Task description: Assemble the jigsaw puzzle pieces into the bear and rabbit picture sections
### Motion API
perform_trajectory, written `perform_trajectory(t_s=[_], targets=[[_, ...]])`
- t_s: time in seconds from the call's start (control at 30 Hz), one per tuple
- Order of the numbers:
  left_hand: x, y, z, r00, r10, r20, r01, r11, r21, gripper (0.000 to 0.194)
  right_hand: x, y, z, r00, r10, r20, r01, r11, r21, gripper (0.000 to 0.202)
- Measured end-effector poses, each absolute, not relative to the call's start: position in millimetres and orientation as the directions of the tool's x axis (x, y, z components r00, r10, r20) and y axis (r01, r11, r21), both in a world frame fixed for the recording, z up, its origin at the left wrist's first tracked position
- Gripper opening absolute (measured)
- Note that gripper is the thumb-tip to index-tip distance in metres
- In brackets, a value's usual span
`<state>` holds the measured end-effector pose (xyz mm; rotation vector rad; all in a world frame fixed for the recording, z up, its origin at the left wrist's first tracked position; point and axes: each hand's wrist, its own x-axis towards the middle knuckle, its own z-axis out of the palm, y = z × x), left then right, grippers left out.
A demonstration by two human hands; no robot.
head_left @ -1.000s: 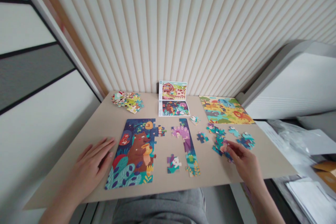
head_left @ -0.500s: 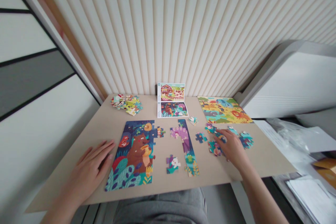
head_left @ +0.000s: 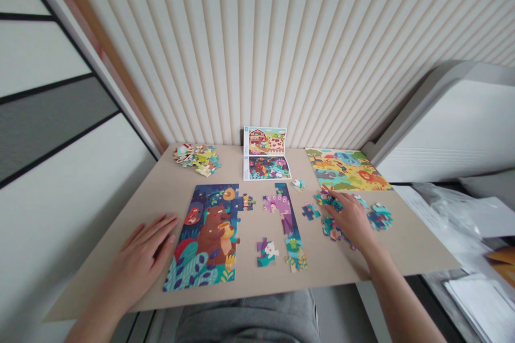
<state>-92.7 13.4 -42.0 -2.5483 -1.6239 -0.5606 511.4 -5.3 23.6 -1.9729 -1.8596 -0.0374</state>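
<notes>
My left hand (head_left: 145,257) lies flat on the table, fingers stretched, at the left edge of a partly joined jigsaw section (head_left: 215,230) picturing a brown bear. Over a heap of loose jigsaw pieces (head_left: 330,229) is my right hand (head_left: 353,220), its index finger and thumb apart and touching the pieces. The palm hides some of the heap. Between the hands stands a joined strip (head_left: 295,249) with a purple part at its upper left. A small section with a white animal (head_left: 267,252) lies left of the strip. One dark blue piece (head_left: 310,211) rests beside the heap.
A picture booklet (head_left: 266,167) leans against the pleated wall (head_left: 225,64). A complete animal jigsaw (head_left: 350,169) lies at the back right, another heap of pieces (head_left: 197,159) at the back left. Papers (head_left: 478,300) and clear plastic (head_left: 450,209) are beyond the table's right edge.
My right hand has shifted slightly over the heap, its index finger now stretched toward the far edge of the pieces. My left hand stays in place. The view has turned a little.
</notes>
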Motion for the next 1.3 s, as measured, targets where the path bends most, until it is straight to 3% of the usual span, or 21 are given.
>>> perform_trajectory(t_s=[0.27, 0.4, 0.63, 1.0, 1.3], targets=[[-93.2, 13.3, -41.4, 0.372, 0.875, 0.311, 0.889, -0.432, 0.15, 0.055, 395.1, -53.3, 34.4, -0.054, 0.926, 0.374, 0.948, 0.165, -0.273, 0.04], [-88.8, 11.2, -36.2, 0.362, 0.875, 0.321, 0.888, -0.429, 0.168, 0.053, 358.8, -51.4, 34.1, -0.009, 0.935, 0.355, 0.946, 0.123, -0.3, 0.036], [-88.0, 8.3, -34.7, 0.364, 0.875, 0.318, 0.888, -0.43, 0.166, 0.055, 351.6, -46.4, 28.8, -0.01, 0.937, 0.35, 0.96, 0.108, -0.26, 0.041], [-88.2, 6.0, -31.1, 0.365, 0.881, 0.302, 0.888, -0.426, 0.171, 0.055, 369.1, -46.8, 21.0, -0.039, 0.948, 0.315, 0.919, 0.158, -0.361, 0.042], [-87.6, 5.8, -28.1, 0.36, 0.884, 0.3, 0.886, -0.425, 0.188, 0.054, 363.0, -43.0, 26.2, -0.112, 0.952, 0.286, 0.915, 0.211, -0.344, 0.048]])
